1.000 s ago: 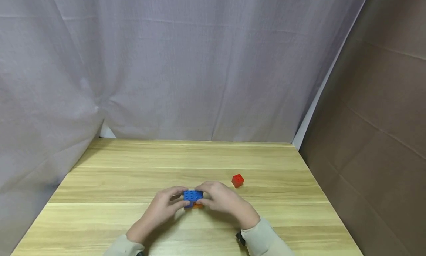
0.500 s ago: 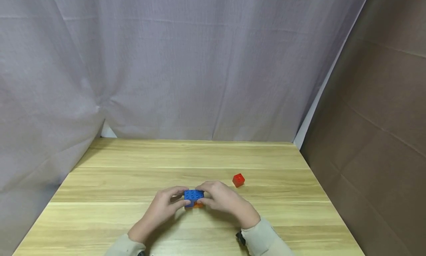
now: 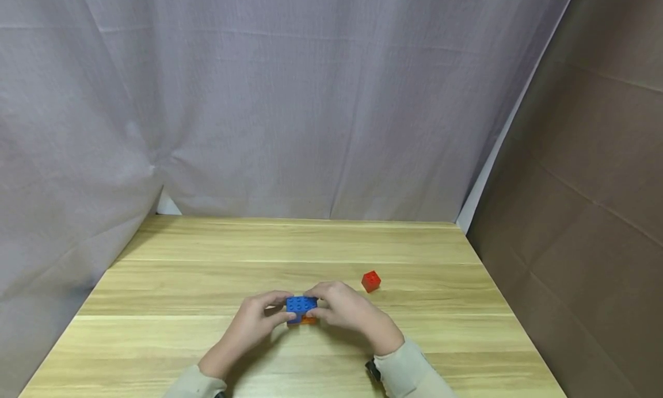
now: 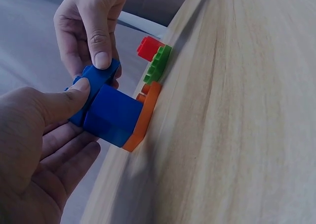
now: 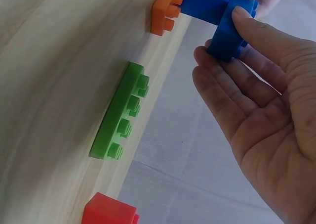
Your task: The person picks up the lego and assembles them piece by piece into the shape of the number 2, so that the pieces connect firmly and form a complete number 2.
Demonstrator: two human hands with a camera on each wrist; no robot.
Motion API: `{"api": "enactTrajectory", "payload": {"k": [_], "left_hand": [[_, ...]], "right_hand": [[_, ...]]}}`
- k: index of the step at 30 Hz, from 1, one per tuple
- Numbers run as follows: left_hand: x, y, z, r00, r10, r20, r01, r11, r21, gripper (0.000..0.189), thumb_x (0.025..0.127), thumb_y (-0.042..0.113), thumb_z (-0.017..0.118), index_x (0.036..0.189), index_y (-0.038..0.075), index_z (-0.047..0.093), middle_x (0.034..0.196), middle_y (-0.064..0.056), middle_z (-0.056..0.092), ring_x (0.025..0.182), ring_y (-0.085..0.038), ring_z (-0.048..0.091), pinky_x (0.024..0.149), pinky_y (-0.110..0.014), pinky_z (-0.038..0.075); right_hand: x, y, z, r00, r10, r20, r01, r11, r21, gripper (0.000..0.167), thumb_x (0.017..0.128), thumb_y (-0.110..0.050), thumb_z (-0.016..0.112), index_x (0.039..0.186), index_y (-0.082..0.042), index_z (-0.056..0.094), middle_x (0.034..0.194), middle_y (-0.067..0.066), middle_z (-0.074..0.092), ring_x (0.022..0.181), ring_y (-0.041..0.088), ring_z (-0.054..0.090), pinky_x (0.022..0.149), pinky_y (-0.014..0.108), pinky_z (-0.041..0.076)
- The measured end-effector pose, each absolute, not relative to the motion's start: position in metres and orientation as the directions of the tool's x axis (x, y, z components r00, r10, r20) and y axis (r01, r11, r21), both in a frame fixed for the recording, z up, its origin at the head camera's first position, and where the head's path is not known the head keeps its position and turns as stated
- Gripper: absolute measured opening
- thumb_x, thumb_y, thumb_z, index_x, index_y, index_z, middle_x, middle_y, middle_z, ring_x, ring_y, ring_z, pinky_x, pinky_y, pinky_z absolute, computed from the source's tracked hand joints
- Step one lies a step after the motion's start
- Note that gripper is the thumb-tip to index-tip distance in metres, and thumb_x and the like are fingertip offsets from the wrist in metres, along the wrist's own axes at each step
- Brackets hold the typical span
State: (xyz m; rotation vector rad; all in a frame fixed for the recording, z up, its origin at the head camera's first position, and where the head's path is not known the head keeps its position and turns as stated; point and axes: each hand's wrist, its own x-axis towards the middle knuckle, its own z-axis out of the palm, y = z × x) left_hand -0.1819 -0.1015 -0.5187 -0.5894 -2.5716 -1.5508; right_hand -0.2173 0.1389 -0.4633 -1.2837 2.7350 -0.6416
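A flat blue brick (image 3: pixel 300 304) with studs sits level on top of a taller blue brick (image 4: pixel 113 115), which stands on a thin orange brick (image 4: pixel 143 120) on the table. My left hand (image 3: pixel 255 322) pinches the left end of the flat blue brick, thumb on the near side. At the other end, my right hand (image 3: pixel 346 310) pinches the same brick between thumb and fingers. In the right wrist view this brick juts past the taller one toward the right hand. Bare studs of the orange brick show below that overhang.
A long green brick (image 5: pixel 118 112) lies on the table beside the stack, hidden behind my right hand in the head view. Farther back to the right is a red brick (image 3: pixel 371 281). Grey curtains (image 3: pixel 311 127) hang behind the wooden table (image 3: pixel 259 248).
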Motion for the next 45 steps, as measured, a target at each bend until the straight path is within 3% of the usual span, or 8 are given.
{"api": "enactTrajectory", "payload": {"k": [9,28,45], "left_hand": [[-0.1832,-0.1009,-0.5196,-0.926,0.29,0.241,0.335,0.338,0.88,0.036,0.086,0.025,0.081,0.119,0.015,0.071,0.113,-0.001,0.074,0.108,-0.019,0.069,0.092,-0.029,0.056],[-0.1835,-0.1016,-0.5188,-0.929,0.283,0.236,0.327,0.335,0.884,0.035,0.085,0.025,0.082,0.118,0.016,0.072,0.112,0.0,0.074,0.107,-0.019,0.07,0.091,-0.028,0.057],[-0.1827,-0.1028,-0.5188,-0.929,0.288,0.232,0.329,0.358,0.874,0.035,0.085,0.025,0.081,0.118,0.017,0.071,0.112,0.0,0.074,0.107,-0.019,0.07,0.092,-0.029,0.057]], "right_hand": [[-0.2185,0.1368,-0.4629,-0.668,-0.736,0.106,-0.708,0.585,-0.396,0.033,0.094,-0.025,0.074,0.122,-0.009,0.071,0.117,0.0,0.071,0.106,0.008,0.065,0.09,0.022,0.055],[-0.2185,0.1355,-0.4614,-0.677,-0.731,0.09,-0.693,0.591,-0.412,0.031,0.094,-0.025,0.074,0.122,-0.01,0.071,0.117,-0.002,0.071,0.106,0.008,0.065,0.089,0.022,0.055],[-0.2162,0.1321,-0.4593,-0.684,-0.725,0.076,-0.698,0.621,-0.357,0.034,0.095,-0.027,0.073,0.124,-0.009,0.07,0.12,0.0,0.071,0.111,0.013,0.065,0.097,0.03,0.054]]}}
